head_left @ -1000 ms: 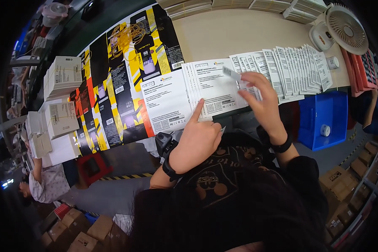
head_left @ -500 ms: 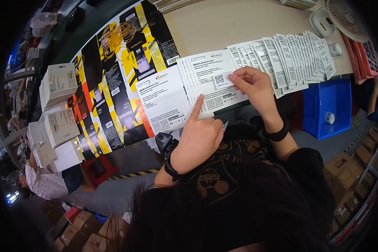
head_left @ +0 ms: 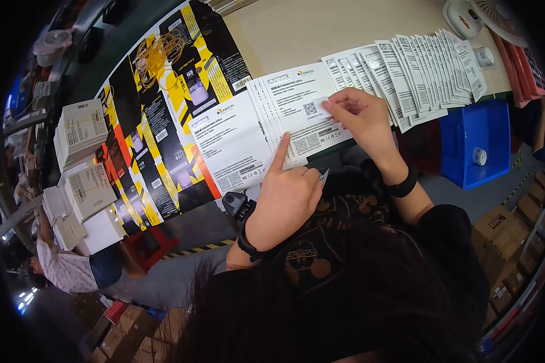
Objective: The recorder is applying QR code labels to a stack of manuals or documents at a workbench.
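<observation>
My right hand (head_left: 364, 121) pinches the right edge of a small white QR code label (head_left: 310, 109) between thumb and fingers. The label lies against the front of a printed white sheet (head_left: 297, 88), in a blank area among the text. My left hand (head_left: 286, 199) rests its stretched index fingertip on the lower left of that sheet. Its other fingers are curled, and a thin pale edge pokes out beside them; what it is cannot be made out. To the left, overlapping sheets end in another printed white sheet (head_left: 230, 145) with no QR label in its middle.
A fanned row of printed sheets (head_left: 427, 75) continues right. Rubber bands (head_left: 159, 57) lie on black-and-yellow printed card (head_left: 163, 121). Stacks of small printed pieces (head_left: 82, 124) stand left. A blue bin (head_left: 475, 145) sits beside the table; a fan (head_left: 496, 21) stands at the far right. Another person (head_left: 66, 260) is at lower left.
The QR label in my right hand has moved slightly up and left and now appears flat against the sheet. My left index finger stays on the sheet. The whole view has shifted slightly.
</observation>
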The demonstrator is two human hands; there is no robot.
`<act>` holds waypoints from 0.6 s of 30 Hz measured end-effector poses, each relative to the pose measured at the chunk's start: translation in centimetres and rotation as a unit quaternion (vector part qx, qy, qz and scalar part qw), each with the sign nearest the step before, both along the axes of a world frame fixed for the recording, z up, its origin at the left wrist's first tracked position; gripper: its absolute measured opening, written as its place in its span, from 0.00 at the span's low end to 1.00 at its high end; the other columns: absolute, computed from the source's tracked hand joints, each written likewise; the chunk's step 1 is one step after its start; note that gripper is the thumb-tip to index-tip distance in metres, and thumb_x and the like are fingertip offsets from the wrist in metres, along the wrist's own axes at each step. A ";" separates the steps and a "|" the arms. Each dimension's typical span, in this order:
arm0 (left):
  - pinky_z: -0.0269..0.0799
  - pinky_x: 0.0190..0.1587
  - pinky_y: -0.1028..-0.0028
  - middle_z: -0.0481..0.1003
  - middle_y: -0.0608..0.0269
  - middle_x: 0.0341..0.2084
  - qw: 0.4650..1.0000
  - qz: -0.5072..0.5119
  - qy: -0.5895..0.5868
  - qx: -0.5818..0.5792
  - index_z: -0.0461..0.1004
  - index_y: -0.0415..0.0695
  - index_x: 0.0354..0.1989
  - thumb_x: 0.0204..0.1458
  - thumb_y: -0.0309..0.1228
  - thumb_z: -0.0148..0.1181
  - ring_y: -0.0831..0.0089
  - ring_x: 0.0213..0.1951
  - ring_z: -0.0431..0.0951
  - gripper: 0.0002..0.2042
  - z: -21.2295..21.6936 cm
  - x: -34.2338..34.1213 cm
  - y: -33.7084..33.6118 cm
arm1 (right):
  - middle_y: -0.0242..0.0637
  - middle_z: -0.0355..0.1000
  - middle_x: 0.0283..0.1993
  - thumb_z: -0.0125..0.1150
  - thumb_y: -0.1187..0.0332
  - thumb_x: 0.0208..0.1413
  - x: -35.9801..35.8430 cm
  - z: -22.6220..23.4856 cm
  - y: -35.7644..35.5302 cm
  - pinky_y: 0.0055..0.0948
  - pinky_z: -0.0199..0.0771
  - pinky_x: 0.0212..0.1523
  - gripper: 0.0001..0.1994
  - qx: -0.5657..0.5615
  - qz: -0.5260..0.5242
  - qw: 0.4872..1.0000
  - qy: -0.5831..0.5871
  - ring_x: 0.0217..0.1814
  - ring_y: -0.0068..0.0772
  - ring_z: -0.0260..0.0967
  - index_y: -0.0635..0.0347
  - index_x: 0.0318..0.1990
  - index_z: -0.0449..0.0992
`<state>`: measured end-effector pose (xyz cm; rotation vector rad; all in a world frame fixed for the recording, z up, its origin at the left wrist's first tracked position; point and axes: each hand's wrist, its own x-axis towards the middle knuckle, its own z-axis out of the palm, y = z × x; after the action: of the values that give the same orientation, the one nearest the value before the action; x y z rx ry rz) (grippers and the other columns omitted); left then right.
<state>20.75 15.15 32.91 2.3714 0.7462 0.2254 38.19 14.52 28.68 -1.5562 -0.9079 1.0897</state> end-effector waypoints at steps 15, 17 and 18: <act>0.46 0.61 0.60 0.65 0.58 0.09 1.000 0.003 -0.008 -0.011 0.66 0.39 0.14 0.39 0.24 0.55 0.60 0.16 0.67 0.08 0.0 0.0 0.0 | 0.36 0.58 0.26 0.72 0.63 0.31 -1.4 -0.2 0.1 0.26 0.60 0.26 0.26 0.176 -0.034 0.923 -0.340 0.26 0.30 0.58 0.62 0.32 0.57; 0.45 0.61 0.60 0.65 0.58 0.09 1.000 -0.002 -0.003 -0.005 0.66 0.39 0.13 0.39 0.24 0.55 0.60 0.16 0.66 0.08 0.0 0.1 0.1 | 0.38 0.57 0.28 0.70 0.64 0.33 -1.8 -0.5 0.3 0.27 0.60 0.28 0.25 0.241 -0.042 0.898 -0.366 0.28 0.32 0.58 0.62 0.33 0.57; 0.45 0.61 0.60 0.65 0.58 0.09 1.000 -0.004 -0.001 -0.002 0.65 0.39 0.13 0.39 0.24 0.55 0.60 0.16 0.66 0.08 0.1 0.1 0.1 | 0.38 0.57 0.29 0.68 0.67 0.36 -1.8 -1.0 0.8 0.27 0.60 0.29 0.22 0.233 -0.043 0.888 -0.393 0.30 0.33 0.57 0.63 0.32 0.57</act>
<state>20.83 15.26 33.00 2.3693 0.7351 0.2225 36.36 15.31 27.73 -1.5937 -1.4874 0.0942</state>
